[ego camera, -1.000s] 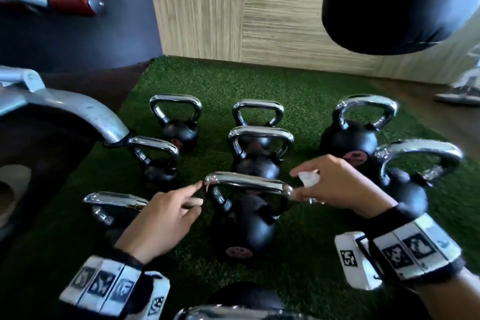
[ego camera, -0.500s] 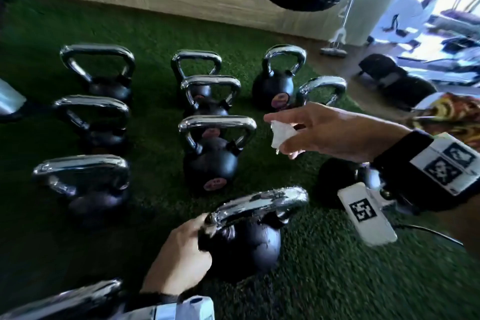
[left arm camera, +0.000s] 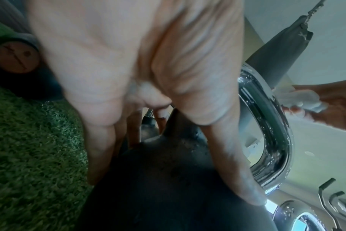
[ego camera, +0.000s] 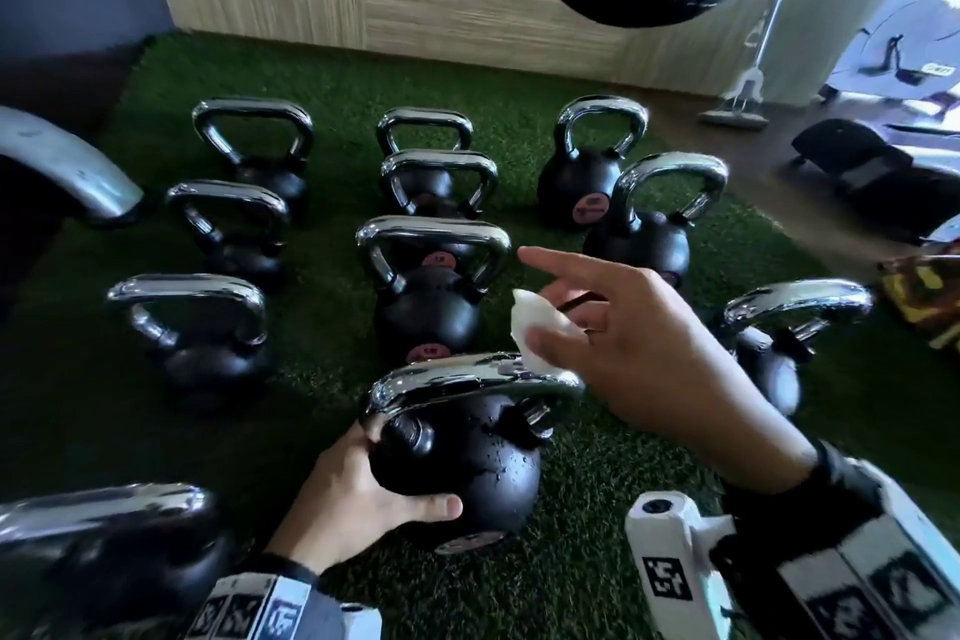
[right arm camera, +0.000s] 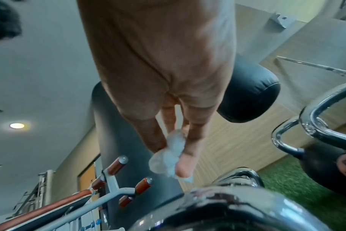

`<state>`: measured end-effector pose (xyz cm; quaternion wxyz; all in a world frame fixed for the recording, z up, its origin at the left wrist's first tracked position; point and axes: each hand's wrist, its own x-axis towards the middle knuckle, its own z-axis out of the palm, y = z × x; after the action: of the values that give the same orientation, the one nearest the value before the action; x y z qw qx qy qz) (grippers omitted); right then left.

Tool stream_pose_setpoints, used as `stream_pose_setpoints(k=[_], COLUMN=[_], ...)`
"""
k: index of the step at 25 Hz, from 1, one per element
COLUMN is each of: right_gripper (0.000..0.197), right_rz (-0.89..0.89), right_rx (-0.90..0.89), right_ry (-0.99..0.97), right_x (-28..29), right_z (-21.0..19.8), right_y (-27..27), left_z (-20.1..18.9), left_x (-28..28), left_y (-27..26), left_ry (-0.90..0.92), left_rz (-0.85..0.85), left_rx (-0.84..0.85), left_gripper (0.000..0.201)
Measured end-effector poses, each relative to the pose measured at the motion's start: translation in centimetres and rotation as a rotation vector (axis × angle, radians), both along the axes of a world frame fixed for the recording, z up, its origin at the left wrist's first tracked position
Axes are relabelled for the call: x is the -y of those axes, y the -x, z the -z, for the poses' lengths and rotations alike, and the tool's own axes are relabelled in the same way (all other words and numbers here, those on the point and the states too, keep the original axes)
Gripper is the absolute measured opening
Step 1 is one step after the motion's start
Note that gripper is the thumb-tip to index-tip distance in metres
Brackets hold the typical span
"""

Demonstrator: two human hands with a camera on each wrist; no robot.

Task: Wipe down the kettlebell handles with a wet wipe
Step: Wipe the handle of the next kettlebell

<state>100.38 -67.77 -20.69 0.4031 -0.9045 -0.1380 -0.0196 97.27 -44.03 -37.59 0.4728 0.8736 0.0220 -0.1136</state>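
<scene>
The left hand [left arm camera: 128,70] cups the black kettlebell [left arm camera: 168,179] — its chrome handle [left arm camera: 275,128] beaded wet, a white wipe [left arm camera: 298,98] beside it.

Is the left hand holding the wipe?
No, the wipe is pinched in the right hand, while the left hand grips the kettlebell.

The left hand [ego camera: 358,499] reaches in from below and cups the left side of the nearest kettlebell [ego camera: 467,468]. Its palm lies against the black ball, the thumb [ego camera: 431,507] is stretched across the front, and the fingers are wrapped round the far side by the foot of the handle [ego camera: 467,377]. The right hand [ego camera: 639,353] comes in from the right, back upward. It pinches a crumpled wet wipe [ego camera: 535,327] between thumb and middle fingers (the index finger sticks out straight, clear of the wipe), and the wipe is at the handle's right end. Both wrists wear black bands.
</scene>
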Motion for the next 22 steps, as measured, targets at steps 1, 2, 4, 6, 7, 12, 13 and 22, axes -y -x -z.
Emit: stream_pose_setpoints(k=[1, 2, 4, 6, 7, 12, 13, 22], right_gripper=[0.052, 0.047, 0.028, 0.008, 0.007, 0.015, 0.014, 0.019], right_rz=[0.014, 0.038, 0.066, 0.038, 0.017, 0.133, 0.157, 0.335], right_rx=[0.06, 0.133, 0.276, 0.379, 0.412, 0.409, 0.411, 0.43], right_ry=[-0.014, -0.004, 0.041, 0.086, 0.107, 0.049, 0.057, -0.205], right_x=[-0.3, -0.7, -1.8, -3.3, -3.8, -1.5, -1.3, 0.7], right_z=[0.5, 1.1, 2.3, 3.5, 4.0, 5.5, 5.7, 9.2], right_y=[0.4, 0.8, 1.3, 1.7, 1.9, 1.9, 1.9, 2.5], left_z=[-0.2, -0.3, -0.1, 0.3, 0.6, 1.5, 1.7, 1.7], left_x=[0.0, 0.1, 0.0, 0.0, 0.0, -0.3, -0.3, -0.3], left_y=[-0.1, -0.2, -0.1, 0.2, 0.3, 0.0, -0.1, 0.0], left_ry=[-0.019, -0.032, -0.04, -0.008, 0.013, 0.014, 0.013, -0.009], left_rz=[0.005, 0.0, -0.027, -0.043, -0.047, -0.041, -0.048, -0.063], left_rx=[0.0, 0.001, 0.011, 0.032, 0.046, 0.055, 0.061, 0.051], left_gripper=[0.09, 0.089, 0.088, 0.085, 0.083, 0.093, 0.095, 0.104])
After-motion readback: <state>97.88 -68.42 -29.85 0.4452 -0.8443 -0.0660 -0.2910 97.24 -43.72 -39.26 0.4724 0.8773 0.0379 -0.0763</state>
